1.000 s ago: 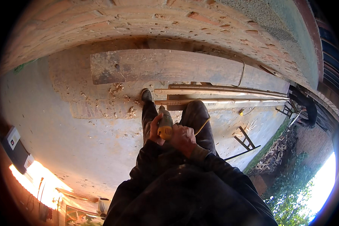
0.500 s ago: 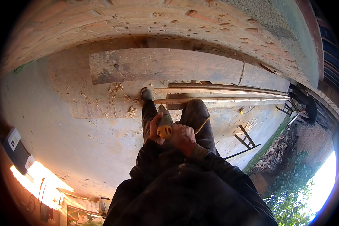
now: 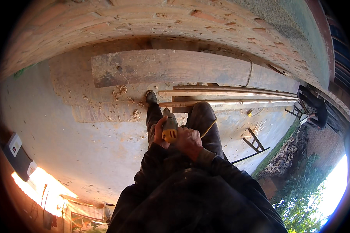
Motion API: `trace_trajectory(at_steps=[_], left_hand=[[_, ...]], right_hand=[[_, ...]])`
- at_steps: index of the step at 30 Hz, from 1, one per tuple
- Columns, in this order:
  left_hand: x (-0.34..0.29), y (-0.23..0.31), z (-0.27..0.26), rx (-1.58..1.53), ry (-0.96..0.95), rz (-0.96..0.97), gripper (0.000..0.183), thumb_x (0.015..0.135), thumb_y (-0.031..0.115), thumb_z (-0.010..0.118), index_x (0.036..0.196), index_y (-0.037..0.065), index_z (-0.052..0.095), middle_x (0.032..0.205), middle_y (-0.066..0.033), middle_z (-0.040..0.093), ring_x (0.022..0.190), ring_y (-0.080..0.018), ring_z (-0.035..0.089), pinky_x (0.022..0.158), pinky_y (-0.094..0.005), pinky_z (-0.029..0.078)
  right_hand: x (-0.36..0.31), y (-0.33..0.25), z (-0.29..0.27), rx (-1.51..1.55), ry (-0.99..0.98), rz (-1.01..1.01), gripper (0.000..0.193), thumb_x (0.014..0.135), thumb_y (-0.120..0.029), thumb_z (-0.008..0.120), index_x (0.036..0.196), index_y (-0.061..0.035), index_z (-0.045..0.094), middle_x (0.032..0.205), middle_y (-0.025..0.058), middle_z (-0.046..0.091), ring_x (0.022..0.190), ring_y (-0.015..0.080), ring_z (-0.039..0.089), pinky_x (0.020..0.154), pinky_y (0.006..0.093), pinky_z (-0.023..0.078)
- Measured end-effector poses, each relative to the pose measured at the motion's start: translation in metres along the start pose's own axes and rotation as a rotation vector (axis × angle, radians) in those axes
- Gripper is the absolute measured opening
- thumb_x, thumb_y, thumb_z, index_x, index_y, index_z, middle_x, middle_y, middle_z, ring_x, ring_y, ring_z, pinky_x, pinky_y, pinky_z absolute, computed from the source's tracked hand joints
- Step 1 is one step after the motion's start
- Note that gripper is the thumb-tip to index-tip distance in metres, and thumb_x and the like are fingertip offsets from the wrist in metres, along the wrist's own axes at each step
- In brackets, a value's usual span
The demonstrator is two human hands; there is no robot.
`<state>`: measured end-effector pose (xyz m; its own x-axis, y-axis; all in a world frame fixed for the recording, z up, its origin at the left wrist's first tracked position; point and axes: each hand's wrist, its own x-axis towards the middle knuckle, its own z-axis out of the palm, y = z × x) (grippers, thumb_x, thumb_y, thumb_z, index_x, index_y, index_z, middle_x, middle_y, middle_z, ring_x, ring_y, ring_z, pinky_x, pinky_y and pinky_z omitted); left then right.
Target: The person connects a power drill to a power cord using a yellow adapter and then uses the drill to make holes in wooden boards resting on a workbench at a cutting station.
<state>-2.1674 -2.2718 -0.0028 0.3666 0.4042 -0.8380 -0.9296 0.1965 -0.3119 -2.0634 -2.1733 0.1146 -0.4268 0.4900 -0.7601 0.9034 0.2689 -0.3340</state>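
A power drill (image 3: 170, 130) with a yellow rear housing is between my two hands, its front end pointing away from me. My left hand (image 3: 159, 131) wraps the left side of the drill body. On the other side, my right hand (image 3: 189, 141) is closed around what looks like the handle, mostly hidden by the fingers. A yellow cord (image 3: 208, 129) runs beside it over my right leg. The drill's tip is at the left end of the nearer long wooden strip (image 3: 237, 103); whether it has entered the wood cannot be made out. My right knee (image 3: 203, 113) is against or over that strip.
Beyond lies another long timber (image 3: 233, 93), then a wide weathered plank (image 3: 175, 66) beside the brick wall (image 3: 144, 19). Wood shavings (image 3: 136, 113) litter the floor. A dark metal stand (image 3: 255, 143) is at right. Farther right, another person (image 3: 319, 110) bends over near a wood-scrap pile (image 3: 282, 157).
My hands and the drill hold nearly the same place. The other person at far right has shifted slightly.
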Motion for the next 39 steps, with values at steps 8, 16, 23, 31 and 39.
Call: trace_trajectory(at_steps=[8, 16, 23, 31, 39], left_hand=[[0.000, 0.000, 0.001, -0.018, 0.015, -0.028, 0.044, 0.091, 0.048, 0.068, 0.107, 0.007, 0.068, 0.093, -0.0082, 0.072, 0.086, -0.0249, 0.071, 0.080, -0.0381, 0.059], [0.001, 0.000, 0.001, 0.020, 0.007, 0.007, 0.045, 0.090, 0.048, 0.069, 0.109, 0.008, 0.068, 0.095, -0.0071, 0.072, 0.087, -0.0244, 0.071, 0.081, -0.0381, 0.059], [-0.004, 0.003, 0.007, 0.023, -0.013, -0.008, 0.043, 0.092, 0.047, 0.068, 0.110, 0.008, 0.067, 0.095, -0.0068, 0.072, 0.088, -0.0231, 0.071, 0.081, -0.0370, 0.059], [-0.003, 0.002, 0.010, 0.021, 0.012, 0.003, 0.042, 0.093, 0.045, 0.066, 0.112, 0.008, 0.066, 0.097, -0.0070, 0.071, 0.089, -0.0224, 0.071, 0.081, -0.0359, 0.058], [0.000, 0.000, 0.003, 0.029, -0.007, 0.021, 0.044, 0.093, 0.046, 0.066, 0.114, 0.008, 0.065, 0.098, -0.0081, 0.071, 0.090, -0.0240, 0.070, 0.084, -0.0380, 0.058]], right_hand=[[0.001, 0.000, -0.001, -0.014, -0.023, 0.008, 0.023, 0.090, -0.022, 0.059, 0.093, -0.0003, 0.066, 0.087, 0.0223, 0.072, 0.082, 0.0388, 0.073, 0.074, 0.0503, 0.057], [0.000, -0.004, -0.009, -0.020, -0.024, 0.004, 0.024, 0.090, -0.023, 0.061, 0.096, -0.0001, 0.066, 0.088, 0.0219, 0.072, 0.082, 0.0373, 0.074, 0.073, 0.0491, 0.058], [0.002, -0.002, -0.005, -0.027, -0.021, -0.004, 0.024, 0.089, -0.023, 0.062, 0.095, -0.0006, 0.066, 0.086, 0.0208, 0.072, 0.080, 0.0364, 0.073, 0.072, 0.0482, 0.058], [0.003, 0.003, 0.002, 0.027, -0.019, 0.025, 0.028, 0.087, -0.029, 0.067, 0.092, -0.0015, 0.066, 0.088, 0.0214, 0.071, 0.081, 0.0396, 0.072, 0.074, 0.0514, 0.056], [0.005, 0.003, 0.001, 0.033, -0.031, 0.027, 0.056, 0.076, -0.052, 0.078, 0.092, 0.0002, 0.066, 0.089, 0.0226, 0.071, 0.082, 0.0397, 0.073, 0.076, 0.0511, 0.057]])
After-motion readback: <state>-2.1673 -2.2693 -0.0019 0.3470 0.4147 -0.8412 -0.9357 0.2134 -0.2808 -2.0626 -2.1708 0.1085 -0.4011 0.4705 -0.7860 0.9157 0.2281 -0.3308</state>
